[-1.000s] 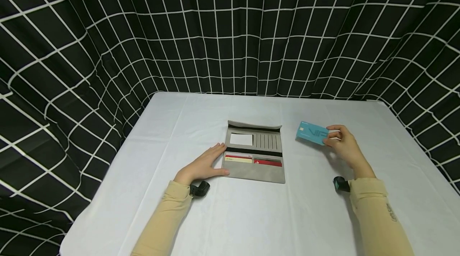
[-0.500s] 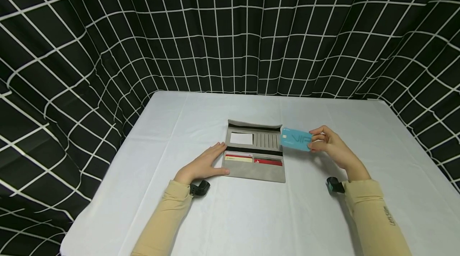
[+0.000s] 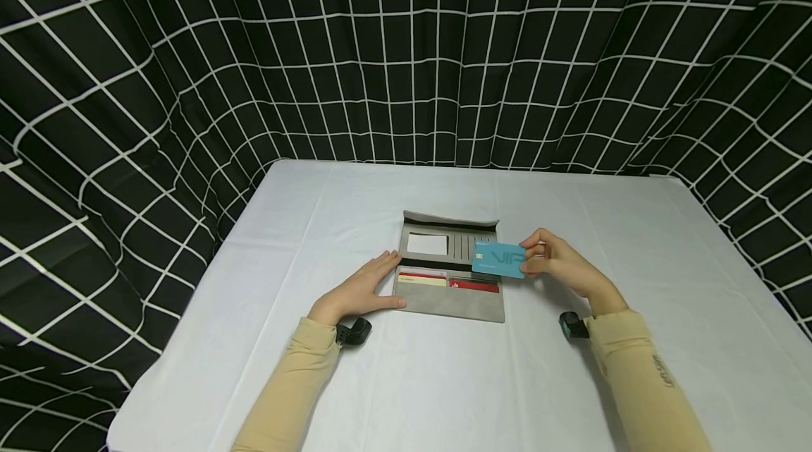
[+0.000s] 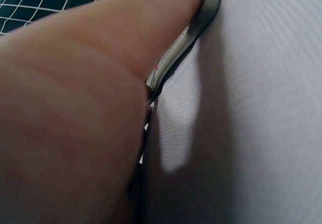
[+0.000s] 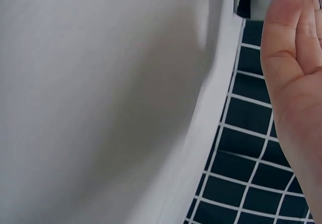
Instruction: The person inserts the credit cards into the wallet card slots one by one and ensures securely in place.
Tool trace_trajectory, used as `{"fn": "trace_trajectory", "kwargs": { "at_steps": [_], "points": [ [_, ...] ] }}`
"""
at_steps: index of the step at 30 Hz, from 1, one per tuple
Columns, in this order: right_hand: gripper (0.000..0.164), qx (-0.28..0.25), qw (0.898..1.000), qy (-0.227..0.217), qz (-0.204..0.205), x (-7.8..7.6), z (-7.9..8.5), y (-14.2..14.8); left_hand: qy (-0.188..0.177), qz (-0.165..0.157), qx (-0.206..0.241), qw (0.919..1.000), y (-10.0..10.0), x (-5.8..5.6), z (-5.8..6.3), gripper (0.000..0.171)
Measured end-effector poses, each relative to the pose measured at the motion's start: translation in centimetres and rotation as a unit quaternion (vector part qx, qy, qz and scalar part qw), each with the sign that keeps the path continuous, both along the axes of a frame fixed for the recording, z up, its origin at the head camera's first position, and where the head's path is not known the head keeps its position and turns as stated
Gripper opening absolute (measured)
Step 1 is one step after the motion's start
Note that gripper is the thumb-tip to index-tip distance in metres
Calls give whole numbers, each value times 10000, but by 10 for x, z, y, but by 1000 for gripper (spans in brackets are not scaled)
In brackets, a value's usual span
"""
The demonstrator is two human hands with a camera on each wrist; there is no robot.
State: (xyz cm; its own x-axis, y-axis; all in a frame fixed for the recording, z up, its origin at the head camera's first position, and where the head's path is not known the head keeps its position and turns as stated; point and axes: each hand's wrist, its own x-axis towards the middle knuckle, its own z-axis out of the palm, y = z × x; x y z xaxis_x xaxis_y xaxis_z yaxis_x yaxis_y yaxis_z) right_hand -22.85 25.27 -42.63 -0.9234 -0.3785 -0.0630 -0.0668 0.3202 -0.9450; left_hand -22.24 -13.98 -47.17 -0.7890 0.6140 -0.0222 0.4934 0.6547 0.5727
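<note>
A blue VIP card (image 3: 498, 259) is pinched at its right end by my right hand (image 3: 561, 267), held over the right part of an open grey wallet (image 3: 453, 306). Slim card slots in the wallet's upper half are partly hidden behind it. My left hand (image 3: 358, 291) rests at the wallet's left edge, thumb and fingertips touching it, fingers fairly straight. In the lower half of the wallet sit a cream-and-red card (image 3: 421, 281) and a red card (image 3: 474, 285). A white rectangle (image 3: 427, 245) shows in the upper half.
The wallet lies on a table with a white cloth (image 3: 438, 381). Black curtains with a white grid (image 3: 406, 57) stand behind and at both sides. A black band device is on each wrist, the left wrist device (image 3: 354, 332) close to the cloth.
My right hand has carried the blue card leftward, from the cloth right of the wallet to above its right part. The left hand and the wallet have stayed in place.
</note>
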Motion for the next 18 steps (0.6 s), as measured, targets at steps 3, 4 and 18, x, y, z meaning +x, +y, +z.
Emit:
{"fn": "trace_trajectory", "kwargs": {
  "at_steps": [3,4,18],
  "points": [
    [37,75,10000,-26,32,-2,0,-6,-2,3,-12,10000,0,0,1,90],
    [37,105,9999,-27,45,-3,0,-7,-12,4,-8,10000,0,0,1,90],
    [29,275,9993,56,256,-13,-2,-35,55,-36,-26,10000,0,-1,0,91]
  ]
}}
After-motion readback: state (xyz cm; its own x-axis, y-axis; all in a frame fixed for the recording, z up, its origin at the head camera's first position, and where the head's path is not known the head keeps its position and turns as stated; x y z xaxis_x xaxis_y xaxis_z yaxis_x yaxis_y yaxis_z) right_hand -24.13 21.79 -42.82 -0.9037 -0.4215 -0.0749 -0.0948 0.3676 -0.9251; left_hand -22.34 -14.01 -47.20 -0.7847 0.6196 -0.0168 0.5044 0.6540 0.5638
